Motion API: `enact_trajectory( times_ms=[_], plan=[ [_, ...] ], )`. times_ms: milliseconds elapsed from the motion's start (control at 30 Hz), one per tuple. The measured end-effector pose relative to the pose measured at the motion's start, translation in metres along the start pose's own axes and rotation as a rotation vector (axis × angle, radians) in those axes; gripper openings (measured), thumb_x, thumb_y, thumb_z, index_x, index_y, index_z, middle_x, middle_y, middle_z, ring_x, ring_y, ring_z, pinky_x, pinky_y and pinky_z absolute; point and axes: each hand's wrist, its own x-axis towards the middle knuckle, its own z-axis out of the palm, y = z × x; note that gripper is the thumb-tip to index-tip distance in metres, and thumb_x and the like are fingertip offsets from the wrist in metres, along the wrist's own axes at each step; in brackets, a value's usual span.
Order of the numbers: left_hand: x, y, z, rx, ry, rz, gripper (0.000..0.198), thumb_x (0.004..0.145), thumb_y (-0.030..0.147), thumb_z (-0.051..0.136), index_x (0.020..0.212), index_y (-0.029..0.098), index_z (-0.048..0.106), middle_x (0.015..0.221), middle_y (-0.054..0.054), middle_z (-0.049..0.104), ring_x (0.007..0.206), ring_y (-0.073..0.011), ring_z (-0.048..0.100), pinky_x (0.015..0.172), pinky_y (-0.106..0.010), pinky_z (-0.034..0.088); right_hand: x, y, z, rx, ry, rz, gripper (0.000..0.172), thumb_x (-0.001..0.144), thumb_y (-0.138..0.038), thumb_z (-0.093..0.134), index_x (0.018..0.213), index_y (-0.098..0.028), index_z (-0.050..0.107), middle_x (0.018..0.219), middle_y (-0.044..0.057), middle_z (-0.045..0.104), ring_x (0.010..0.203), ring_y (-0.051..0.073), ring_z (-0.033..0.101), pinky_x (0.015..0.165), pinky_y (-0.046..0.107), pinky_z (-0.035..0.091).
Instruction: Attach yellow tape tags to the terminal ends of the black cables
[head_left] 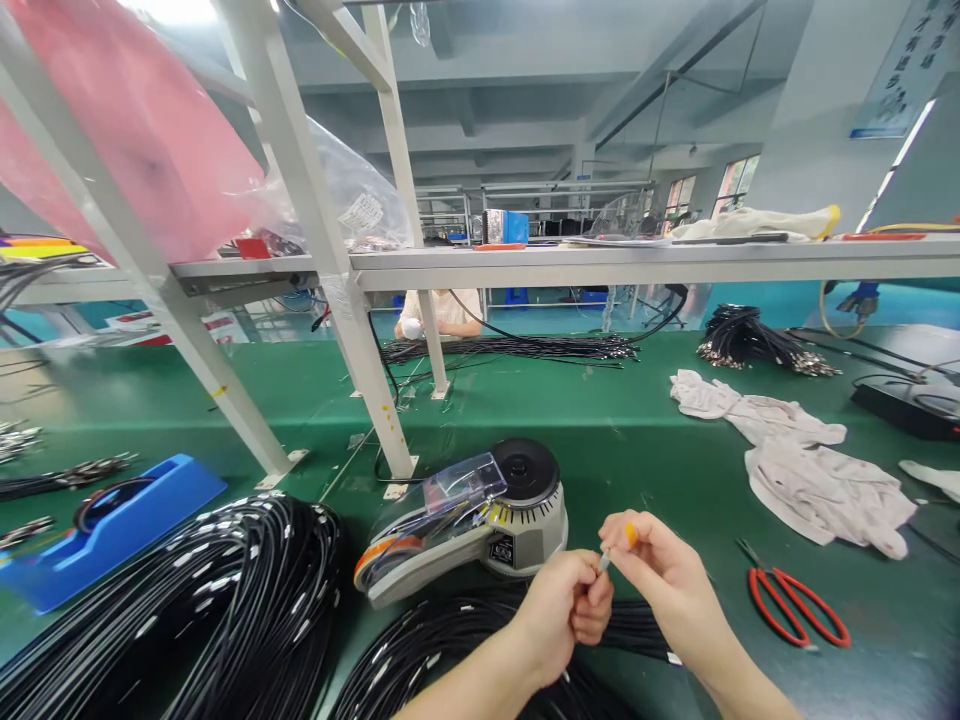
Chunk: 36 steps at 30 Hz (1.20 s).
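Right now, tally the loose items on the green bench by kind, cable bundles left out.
Tape dispensers: 2, a grey automatic one and a blue manual one
Red-handled scissors: 1
Pale cloths: 1 crumpled heap
Black box at the right edge: 1
Total: 5

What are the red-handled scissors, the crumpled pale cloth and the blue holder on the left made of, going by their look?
Scissors: handles look like glossy red plastic; the short dark blades are probably metal, though too small to be sure.
Pale cloth: soft woven fabric, likely cotton, judging by its matte, limp folds.
Blue holder: seems moulded plastic, with a smooth even colour and a slight sheen.
All rest on the green mat.
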Motion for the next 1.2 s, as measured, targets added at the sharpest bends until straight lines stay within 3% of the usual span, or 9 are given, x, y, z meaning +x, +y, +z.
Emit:
enact_trajectory(
  times_ms=[167,300,400,533,633,833,1033,1200],
  plan=[
    [0.001,0.002,-0.003,-0.005,-0.017,-0.003,0.025,0.065,0.026,0.038,0.042,0.019,0.028,0.037,0.007,0.018,0.034,-0.0047,0.011,0.039,-0.023,0.003,-0.001,-0.001,0.001,0.033,-0.042,-0.004,0.013,0.081,-0.026,0.057,0.070,-0.021,0.051,0.075,0.001,0.053,0.079,0.019,0.052,0.070,0.030,0.043],
    [0.001,-0.002,-0.003,-0.066,-0.057,0.063,0.021,0.060,0.024,0.041,0.044,0.019,0.028,0.038,0.008,0.017,0.034,-0.0039,0.009,0.039,-0.023,0.003,-0.003,0.005,0.001,0.046,-0.033,-0.021,0.014,0.080,-0.025,0.058,0.069,-0.021,0.050,0.075,0.002,0.053,0.080,0.020,0.052,0.071,0.031,0.042],
    [0.001,-0.005,0.001,-0.014,0.057,0.174,0.016,0.065,0.023,0.046,0.051,0.017,0.040,0.041,0.008,0.022,0.036,-0.0039,0.013,0.039,-0.022,0.007,0.000,0.010,-0.001,0.106,0.036,0.006,0.015,0.079,-0.024,0.059,0.068,-0.021,0.050,0.074,0.002,0.053,0.081,0.020,0.052,0.071,0.030,0.042],
    [0.001,-0.003,0.005,0.105,0.193,0.304,0.018,0.074,0.032,0.055,0.076,0.014,0.053,0.050,0.005,0.041,0.043,-0.0059,0.032,0.043,-0.022,0.022,0.004,0.009,0.001,0.338,0.093,0.096,0.011,0.074,-0.023,0.063,0.080,-0.022,0.053,0.081,0.003,0.056,0.083,0.020,0.053,0.075,0.033,0.043],
    [0.001,-0.001,0.005,0.086,0.214,0.307,0.022,0.074,0.035,0.058,0.077,0.014,0.052,0.051,0.005,0.044,0.043,-0.0059,0.034,0.045,-0.022,0.024,0.005,0.005,0.005,0.536,0.031,0.169,0.031,0.070,-0.023,0.065,0.098,-0.025,0.053,0.091,0.005,0.058,0.090,0.022,0.053,0.078,0.035,0.043],
    [-0.001,0.001,0.006,0.089,0.175,0.341,0.021,0.075,0.033,0.058,0.077,0.013,0.053,0.050,0.004,0.046,0.042,-0.0066,0.038,0.044,-0.022,0.026,0.001,0.009,0.015,0.668,-0.038,0.383,0.051,0.073,-0.026,0.063,0.118,-0.035,0.039,0.097,0.003,0.061,0.053,0.016,0.054,0.043,0.029,0.045],
    [0.002,-0.003,0.003,0.042,0.148,0.324,0.021,0.075,0.031,0.059,0.079,0.012,0.055,0.047,0.004,0.047,0.039,-0.0063,0.038,0.041,-0.021,0.028,-0.003,0.019,0.021,0.730,0.016,0.452,0.060,0.069,-0.026,0.067,0.121,-0.034,0.039,0.092,0.001,0.062,0.053,0.014,0.055,0.042,0.025,0.044],
    [0.005,-0.002,-0.002,0.098,0.197,0.291,0.026,0.072,0.032,0.061,0.085,0.010,0.057,0.047,0.002,0.052,0.038,-0.0076,0.043,0.041,-0.021,0.032,0.000,0.023,0.015,0.612,-0.012,0.422,0.050,0.069,-0.024,0.064,0.115,-0.032,0.046,0.100,0.001,0.059,0.044,0.010,0.050,0.042,0.028,0.044]
  ],
)
